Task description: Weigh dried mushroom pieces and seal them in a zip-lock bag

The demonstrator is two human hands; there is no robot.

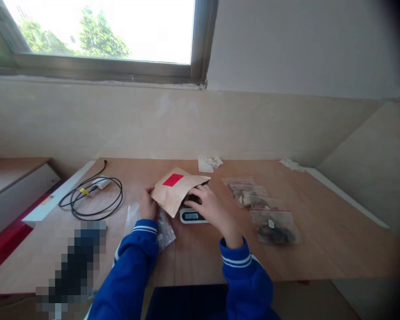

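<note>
A brown paper bag (168,193) with a red label lies tilted on its side, its mouth facing right. My left hand (148,204) grips the bag's left edge. At the bag's mouth is my right hand (206,203), fingers curled at the opening; what they hold, if anything, is hidden. Below the bag and right hand sits a small white digital scale (190,217) with a lit display; its top is mostly covered. Crumpled clear plastic bags (166,233) lie under and beside my left wrist.
Several zip bags with dark contents (275,226) lie to the right. A coiled black cable (74,209) with a white adapter (101,182) is at the left. Crumpled white paper (210,164) lies at the table's back, against the wall. A pixelated dark object (75,262) is at front left.
</note>
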